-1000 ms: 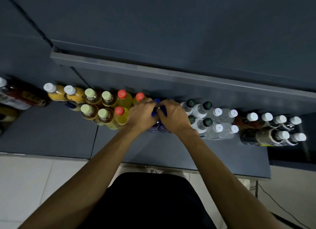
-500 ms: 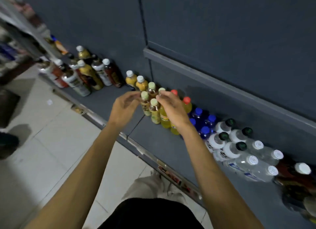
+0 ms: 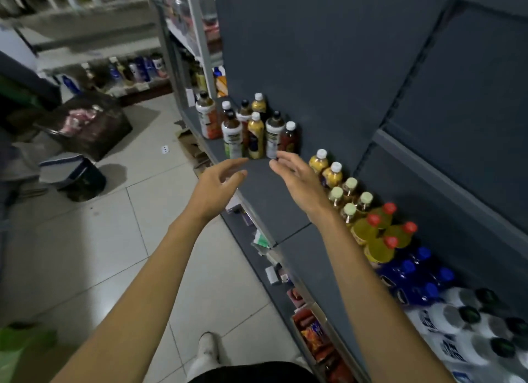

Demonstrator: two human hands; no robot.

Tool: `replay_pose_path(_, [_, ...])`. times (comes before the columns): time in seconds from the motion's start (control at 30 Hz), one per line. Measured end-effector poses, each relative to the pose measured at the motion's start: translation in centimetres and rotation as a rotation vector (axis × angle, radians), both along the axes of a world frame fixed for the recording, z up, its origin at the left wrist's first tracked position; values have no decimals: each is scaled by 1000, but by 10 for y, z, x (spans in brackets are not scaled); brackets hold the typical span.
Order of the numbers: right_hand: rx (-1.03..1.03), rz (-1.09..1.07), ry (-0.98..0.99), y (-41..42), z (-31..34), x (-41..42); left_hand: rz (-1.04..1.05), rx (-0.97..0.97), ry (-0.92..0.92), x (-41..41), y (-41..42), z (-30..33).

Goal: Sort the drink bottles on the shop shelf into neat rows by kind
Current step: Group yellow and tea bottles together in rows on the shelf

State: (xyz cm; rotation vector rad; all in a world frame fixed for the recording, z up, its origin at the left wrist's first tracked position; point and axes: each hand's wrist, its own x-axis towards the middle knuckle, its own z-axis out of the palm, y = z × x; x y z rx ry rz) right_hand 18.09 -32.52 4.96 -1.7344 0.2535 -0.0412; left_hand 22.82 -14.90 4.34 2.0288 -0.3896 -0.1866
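My left hand [image 3: 218, 187] and my right hand [image 3: 297, 179] hover empty with relaxed, spread fingers over a bare stretch of the grey shelf [image 3: 267, 199]. Just beyond my fingertips stands a mixed cluster of bottles [image 3: 251, 128]: dark brown, golden and red ones with white or black caps. To the right run paired rows: orange bottles with white caps [image 3: 325, 168], tea bottles with pale green caps [image 3: 350, 197], yellow bottles with red caps [image 3: 380, 234], blue bottles [image 3: 414, 279] and white bottles with dark caps [image 3: 463, 322].
The shelf's front edge carries price tags [image 3: 271, 271], with snack packets [image 3: 314, 337] on a lower tier. The tiled aisle floor [image 3: 114, 239] lies to the left, with a dark basket [image 3: 88, 125] and a bucket [image 3: 77, 177] on it. More shelving [image 3: 134, 71] stands farther back.
My hands have left the blue bottles and travelled left along the shelf, past the green-capped ones, to the gap before the mixed cluster. The view has swung left with them.
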Motion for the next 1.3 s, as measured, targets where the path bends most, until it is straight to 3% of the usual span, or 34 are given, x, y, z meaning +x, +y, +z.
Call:
replay_pose_path(0.5, [-71, -42, 22, 152, 2, 99, -17, -170, 54, 104, 142, -12])
replay_pose_path(0.77, [-4, -128, 90, 150, -34, 174, -32, -150, 133, 173, 137, -52])
replay_pose_path(1.03, [172, -199, 103, 125, -81, 306, -64, -1, 114, 310, 111, -63])
replay_pose_path(1.3, [134, -271, 122, 76, -90, 400, -165, 80, 111, 406, 57, -67])
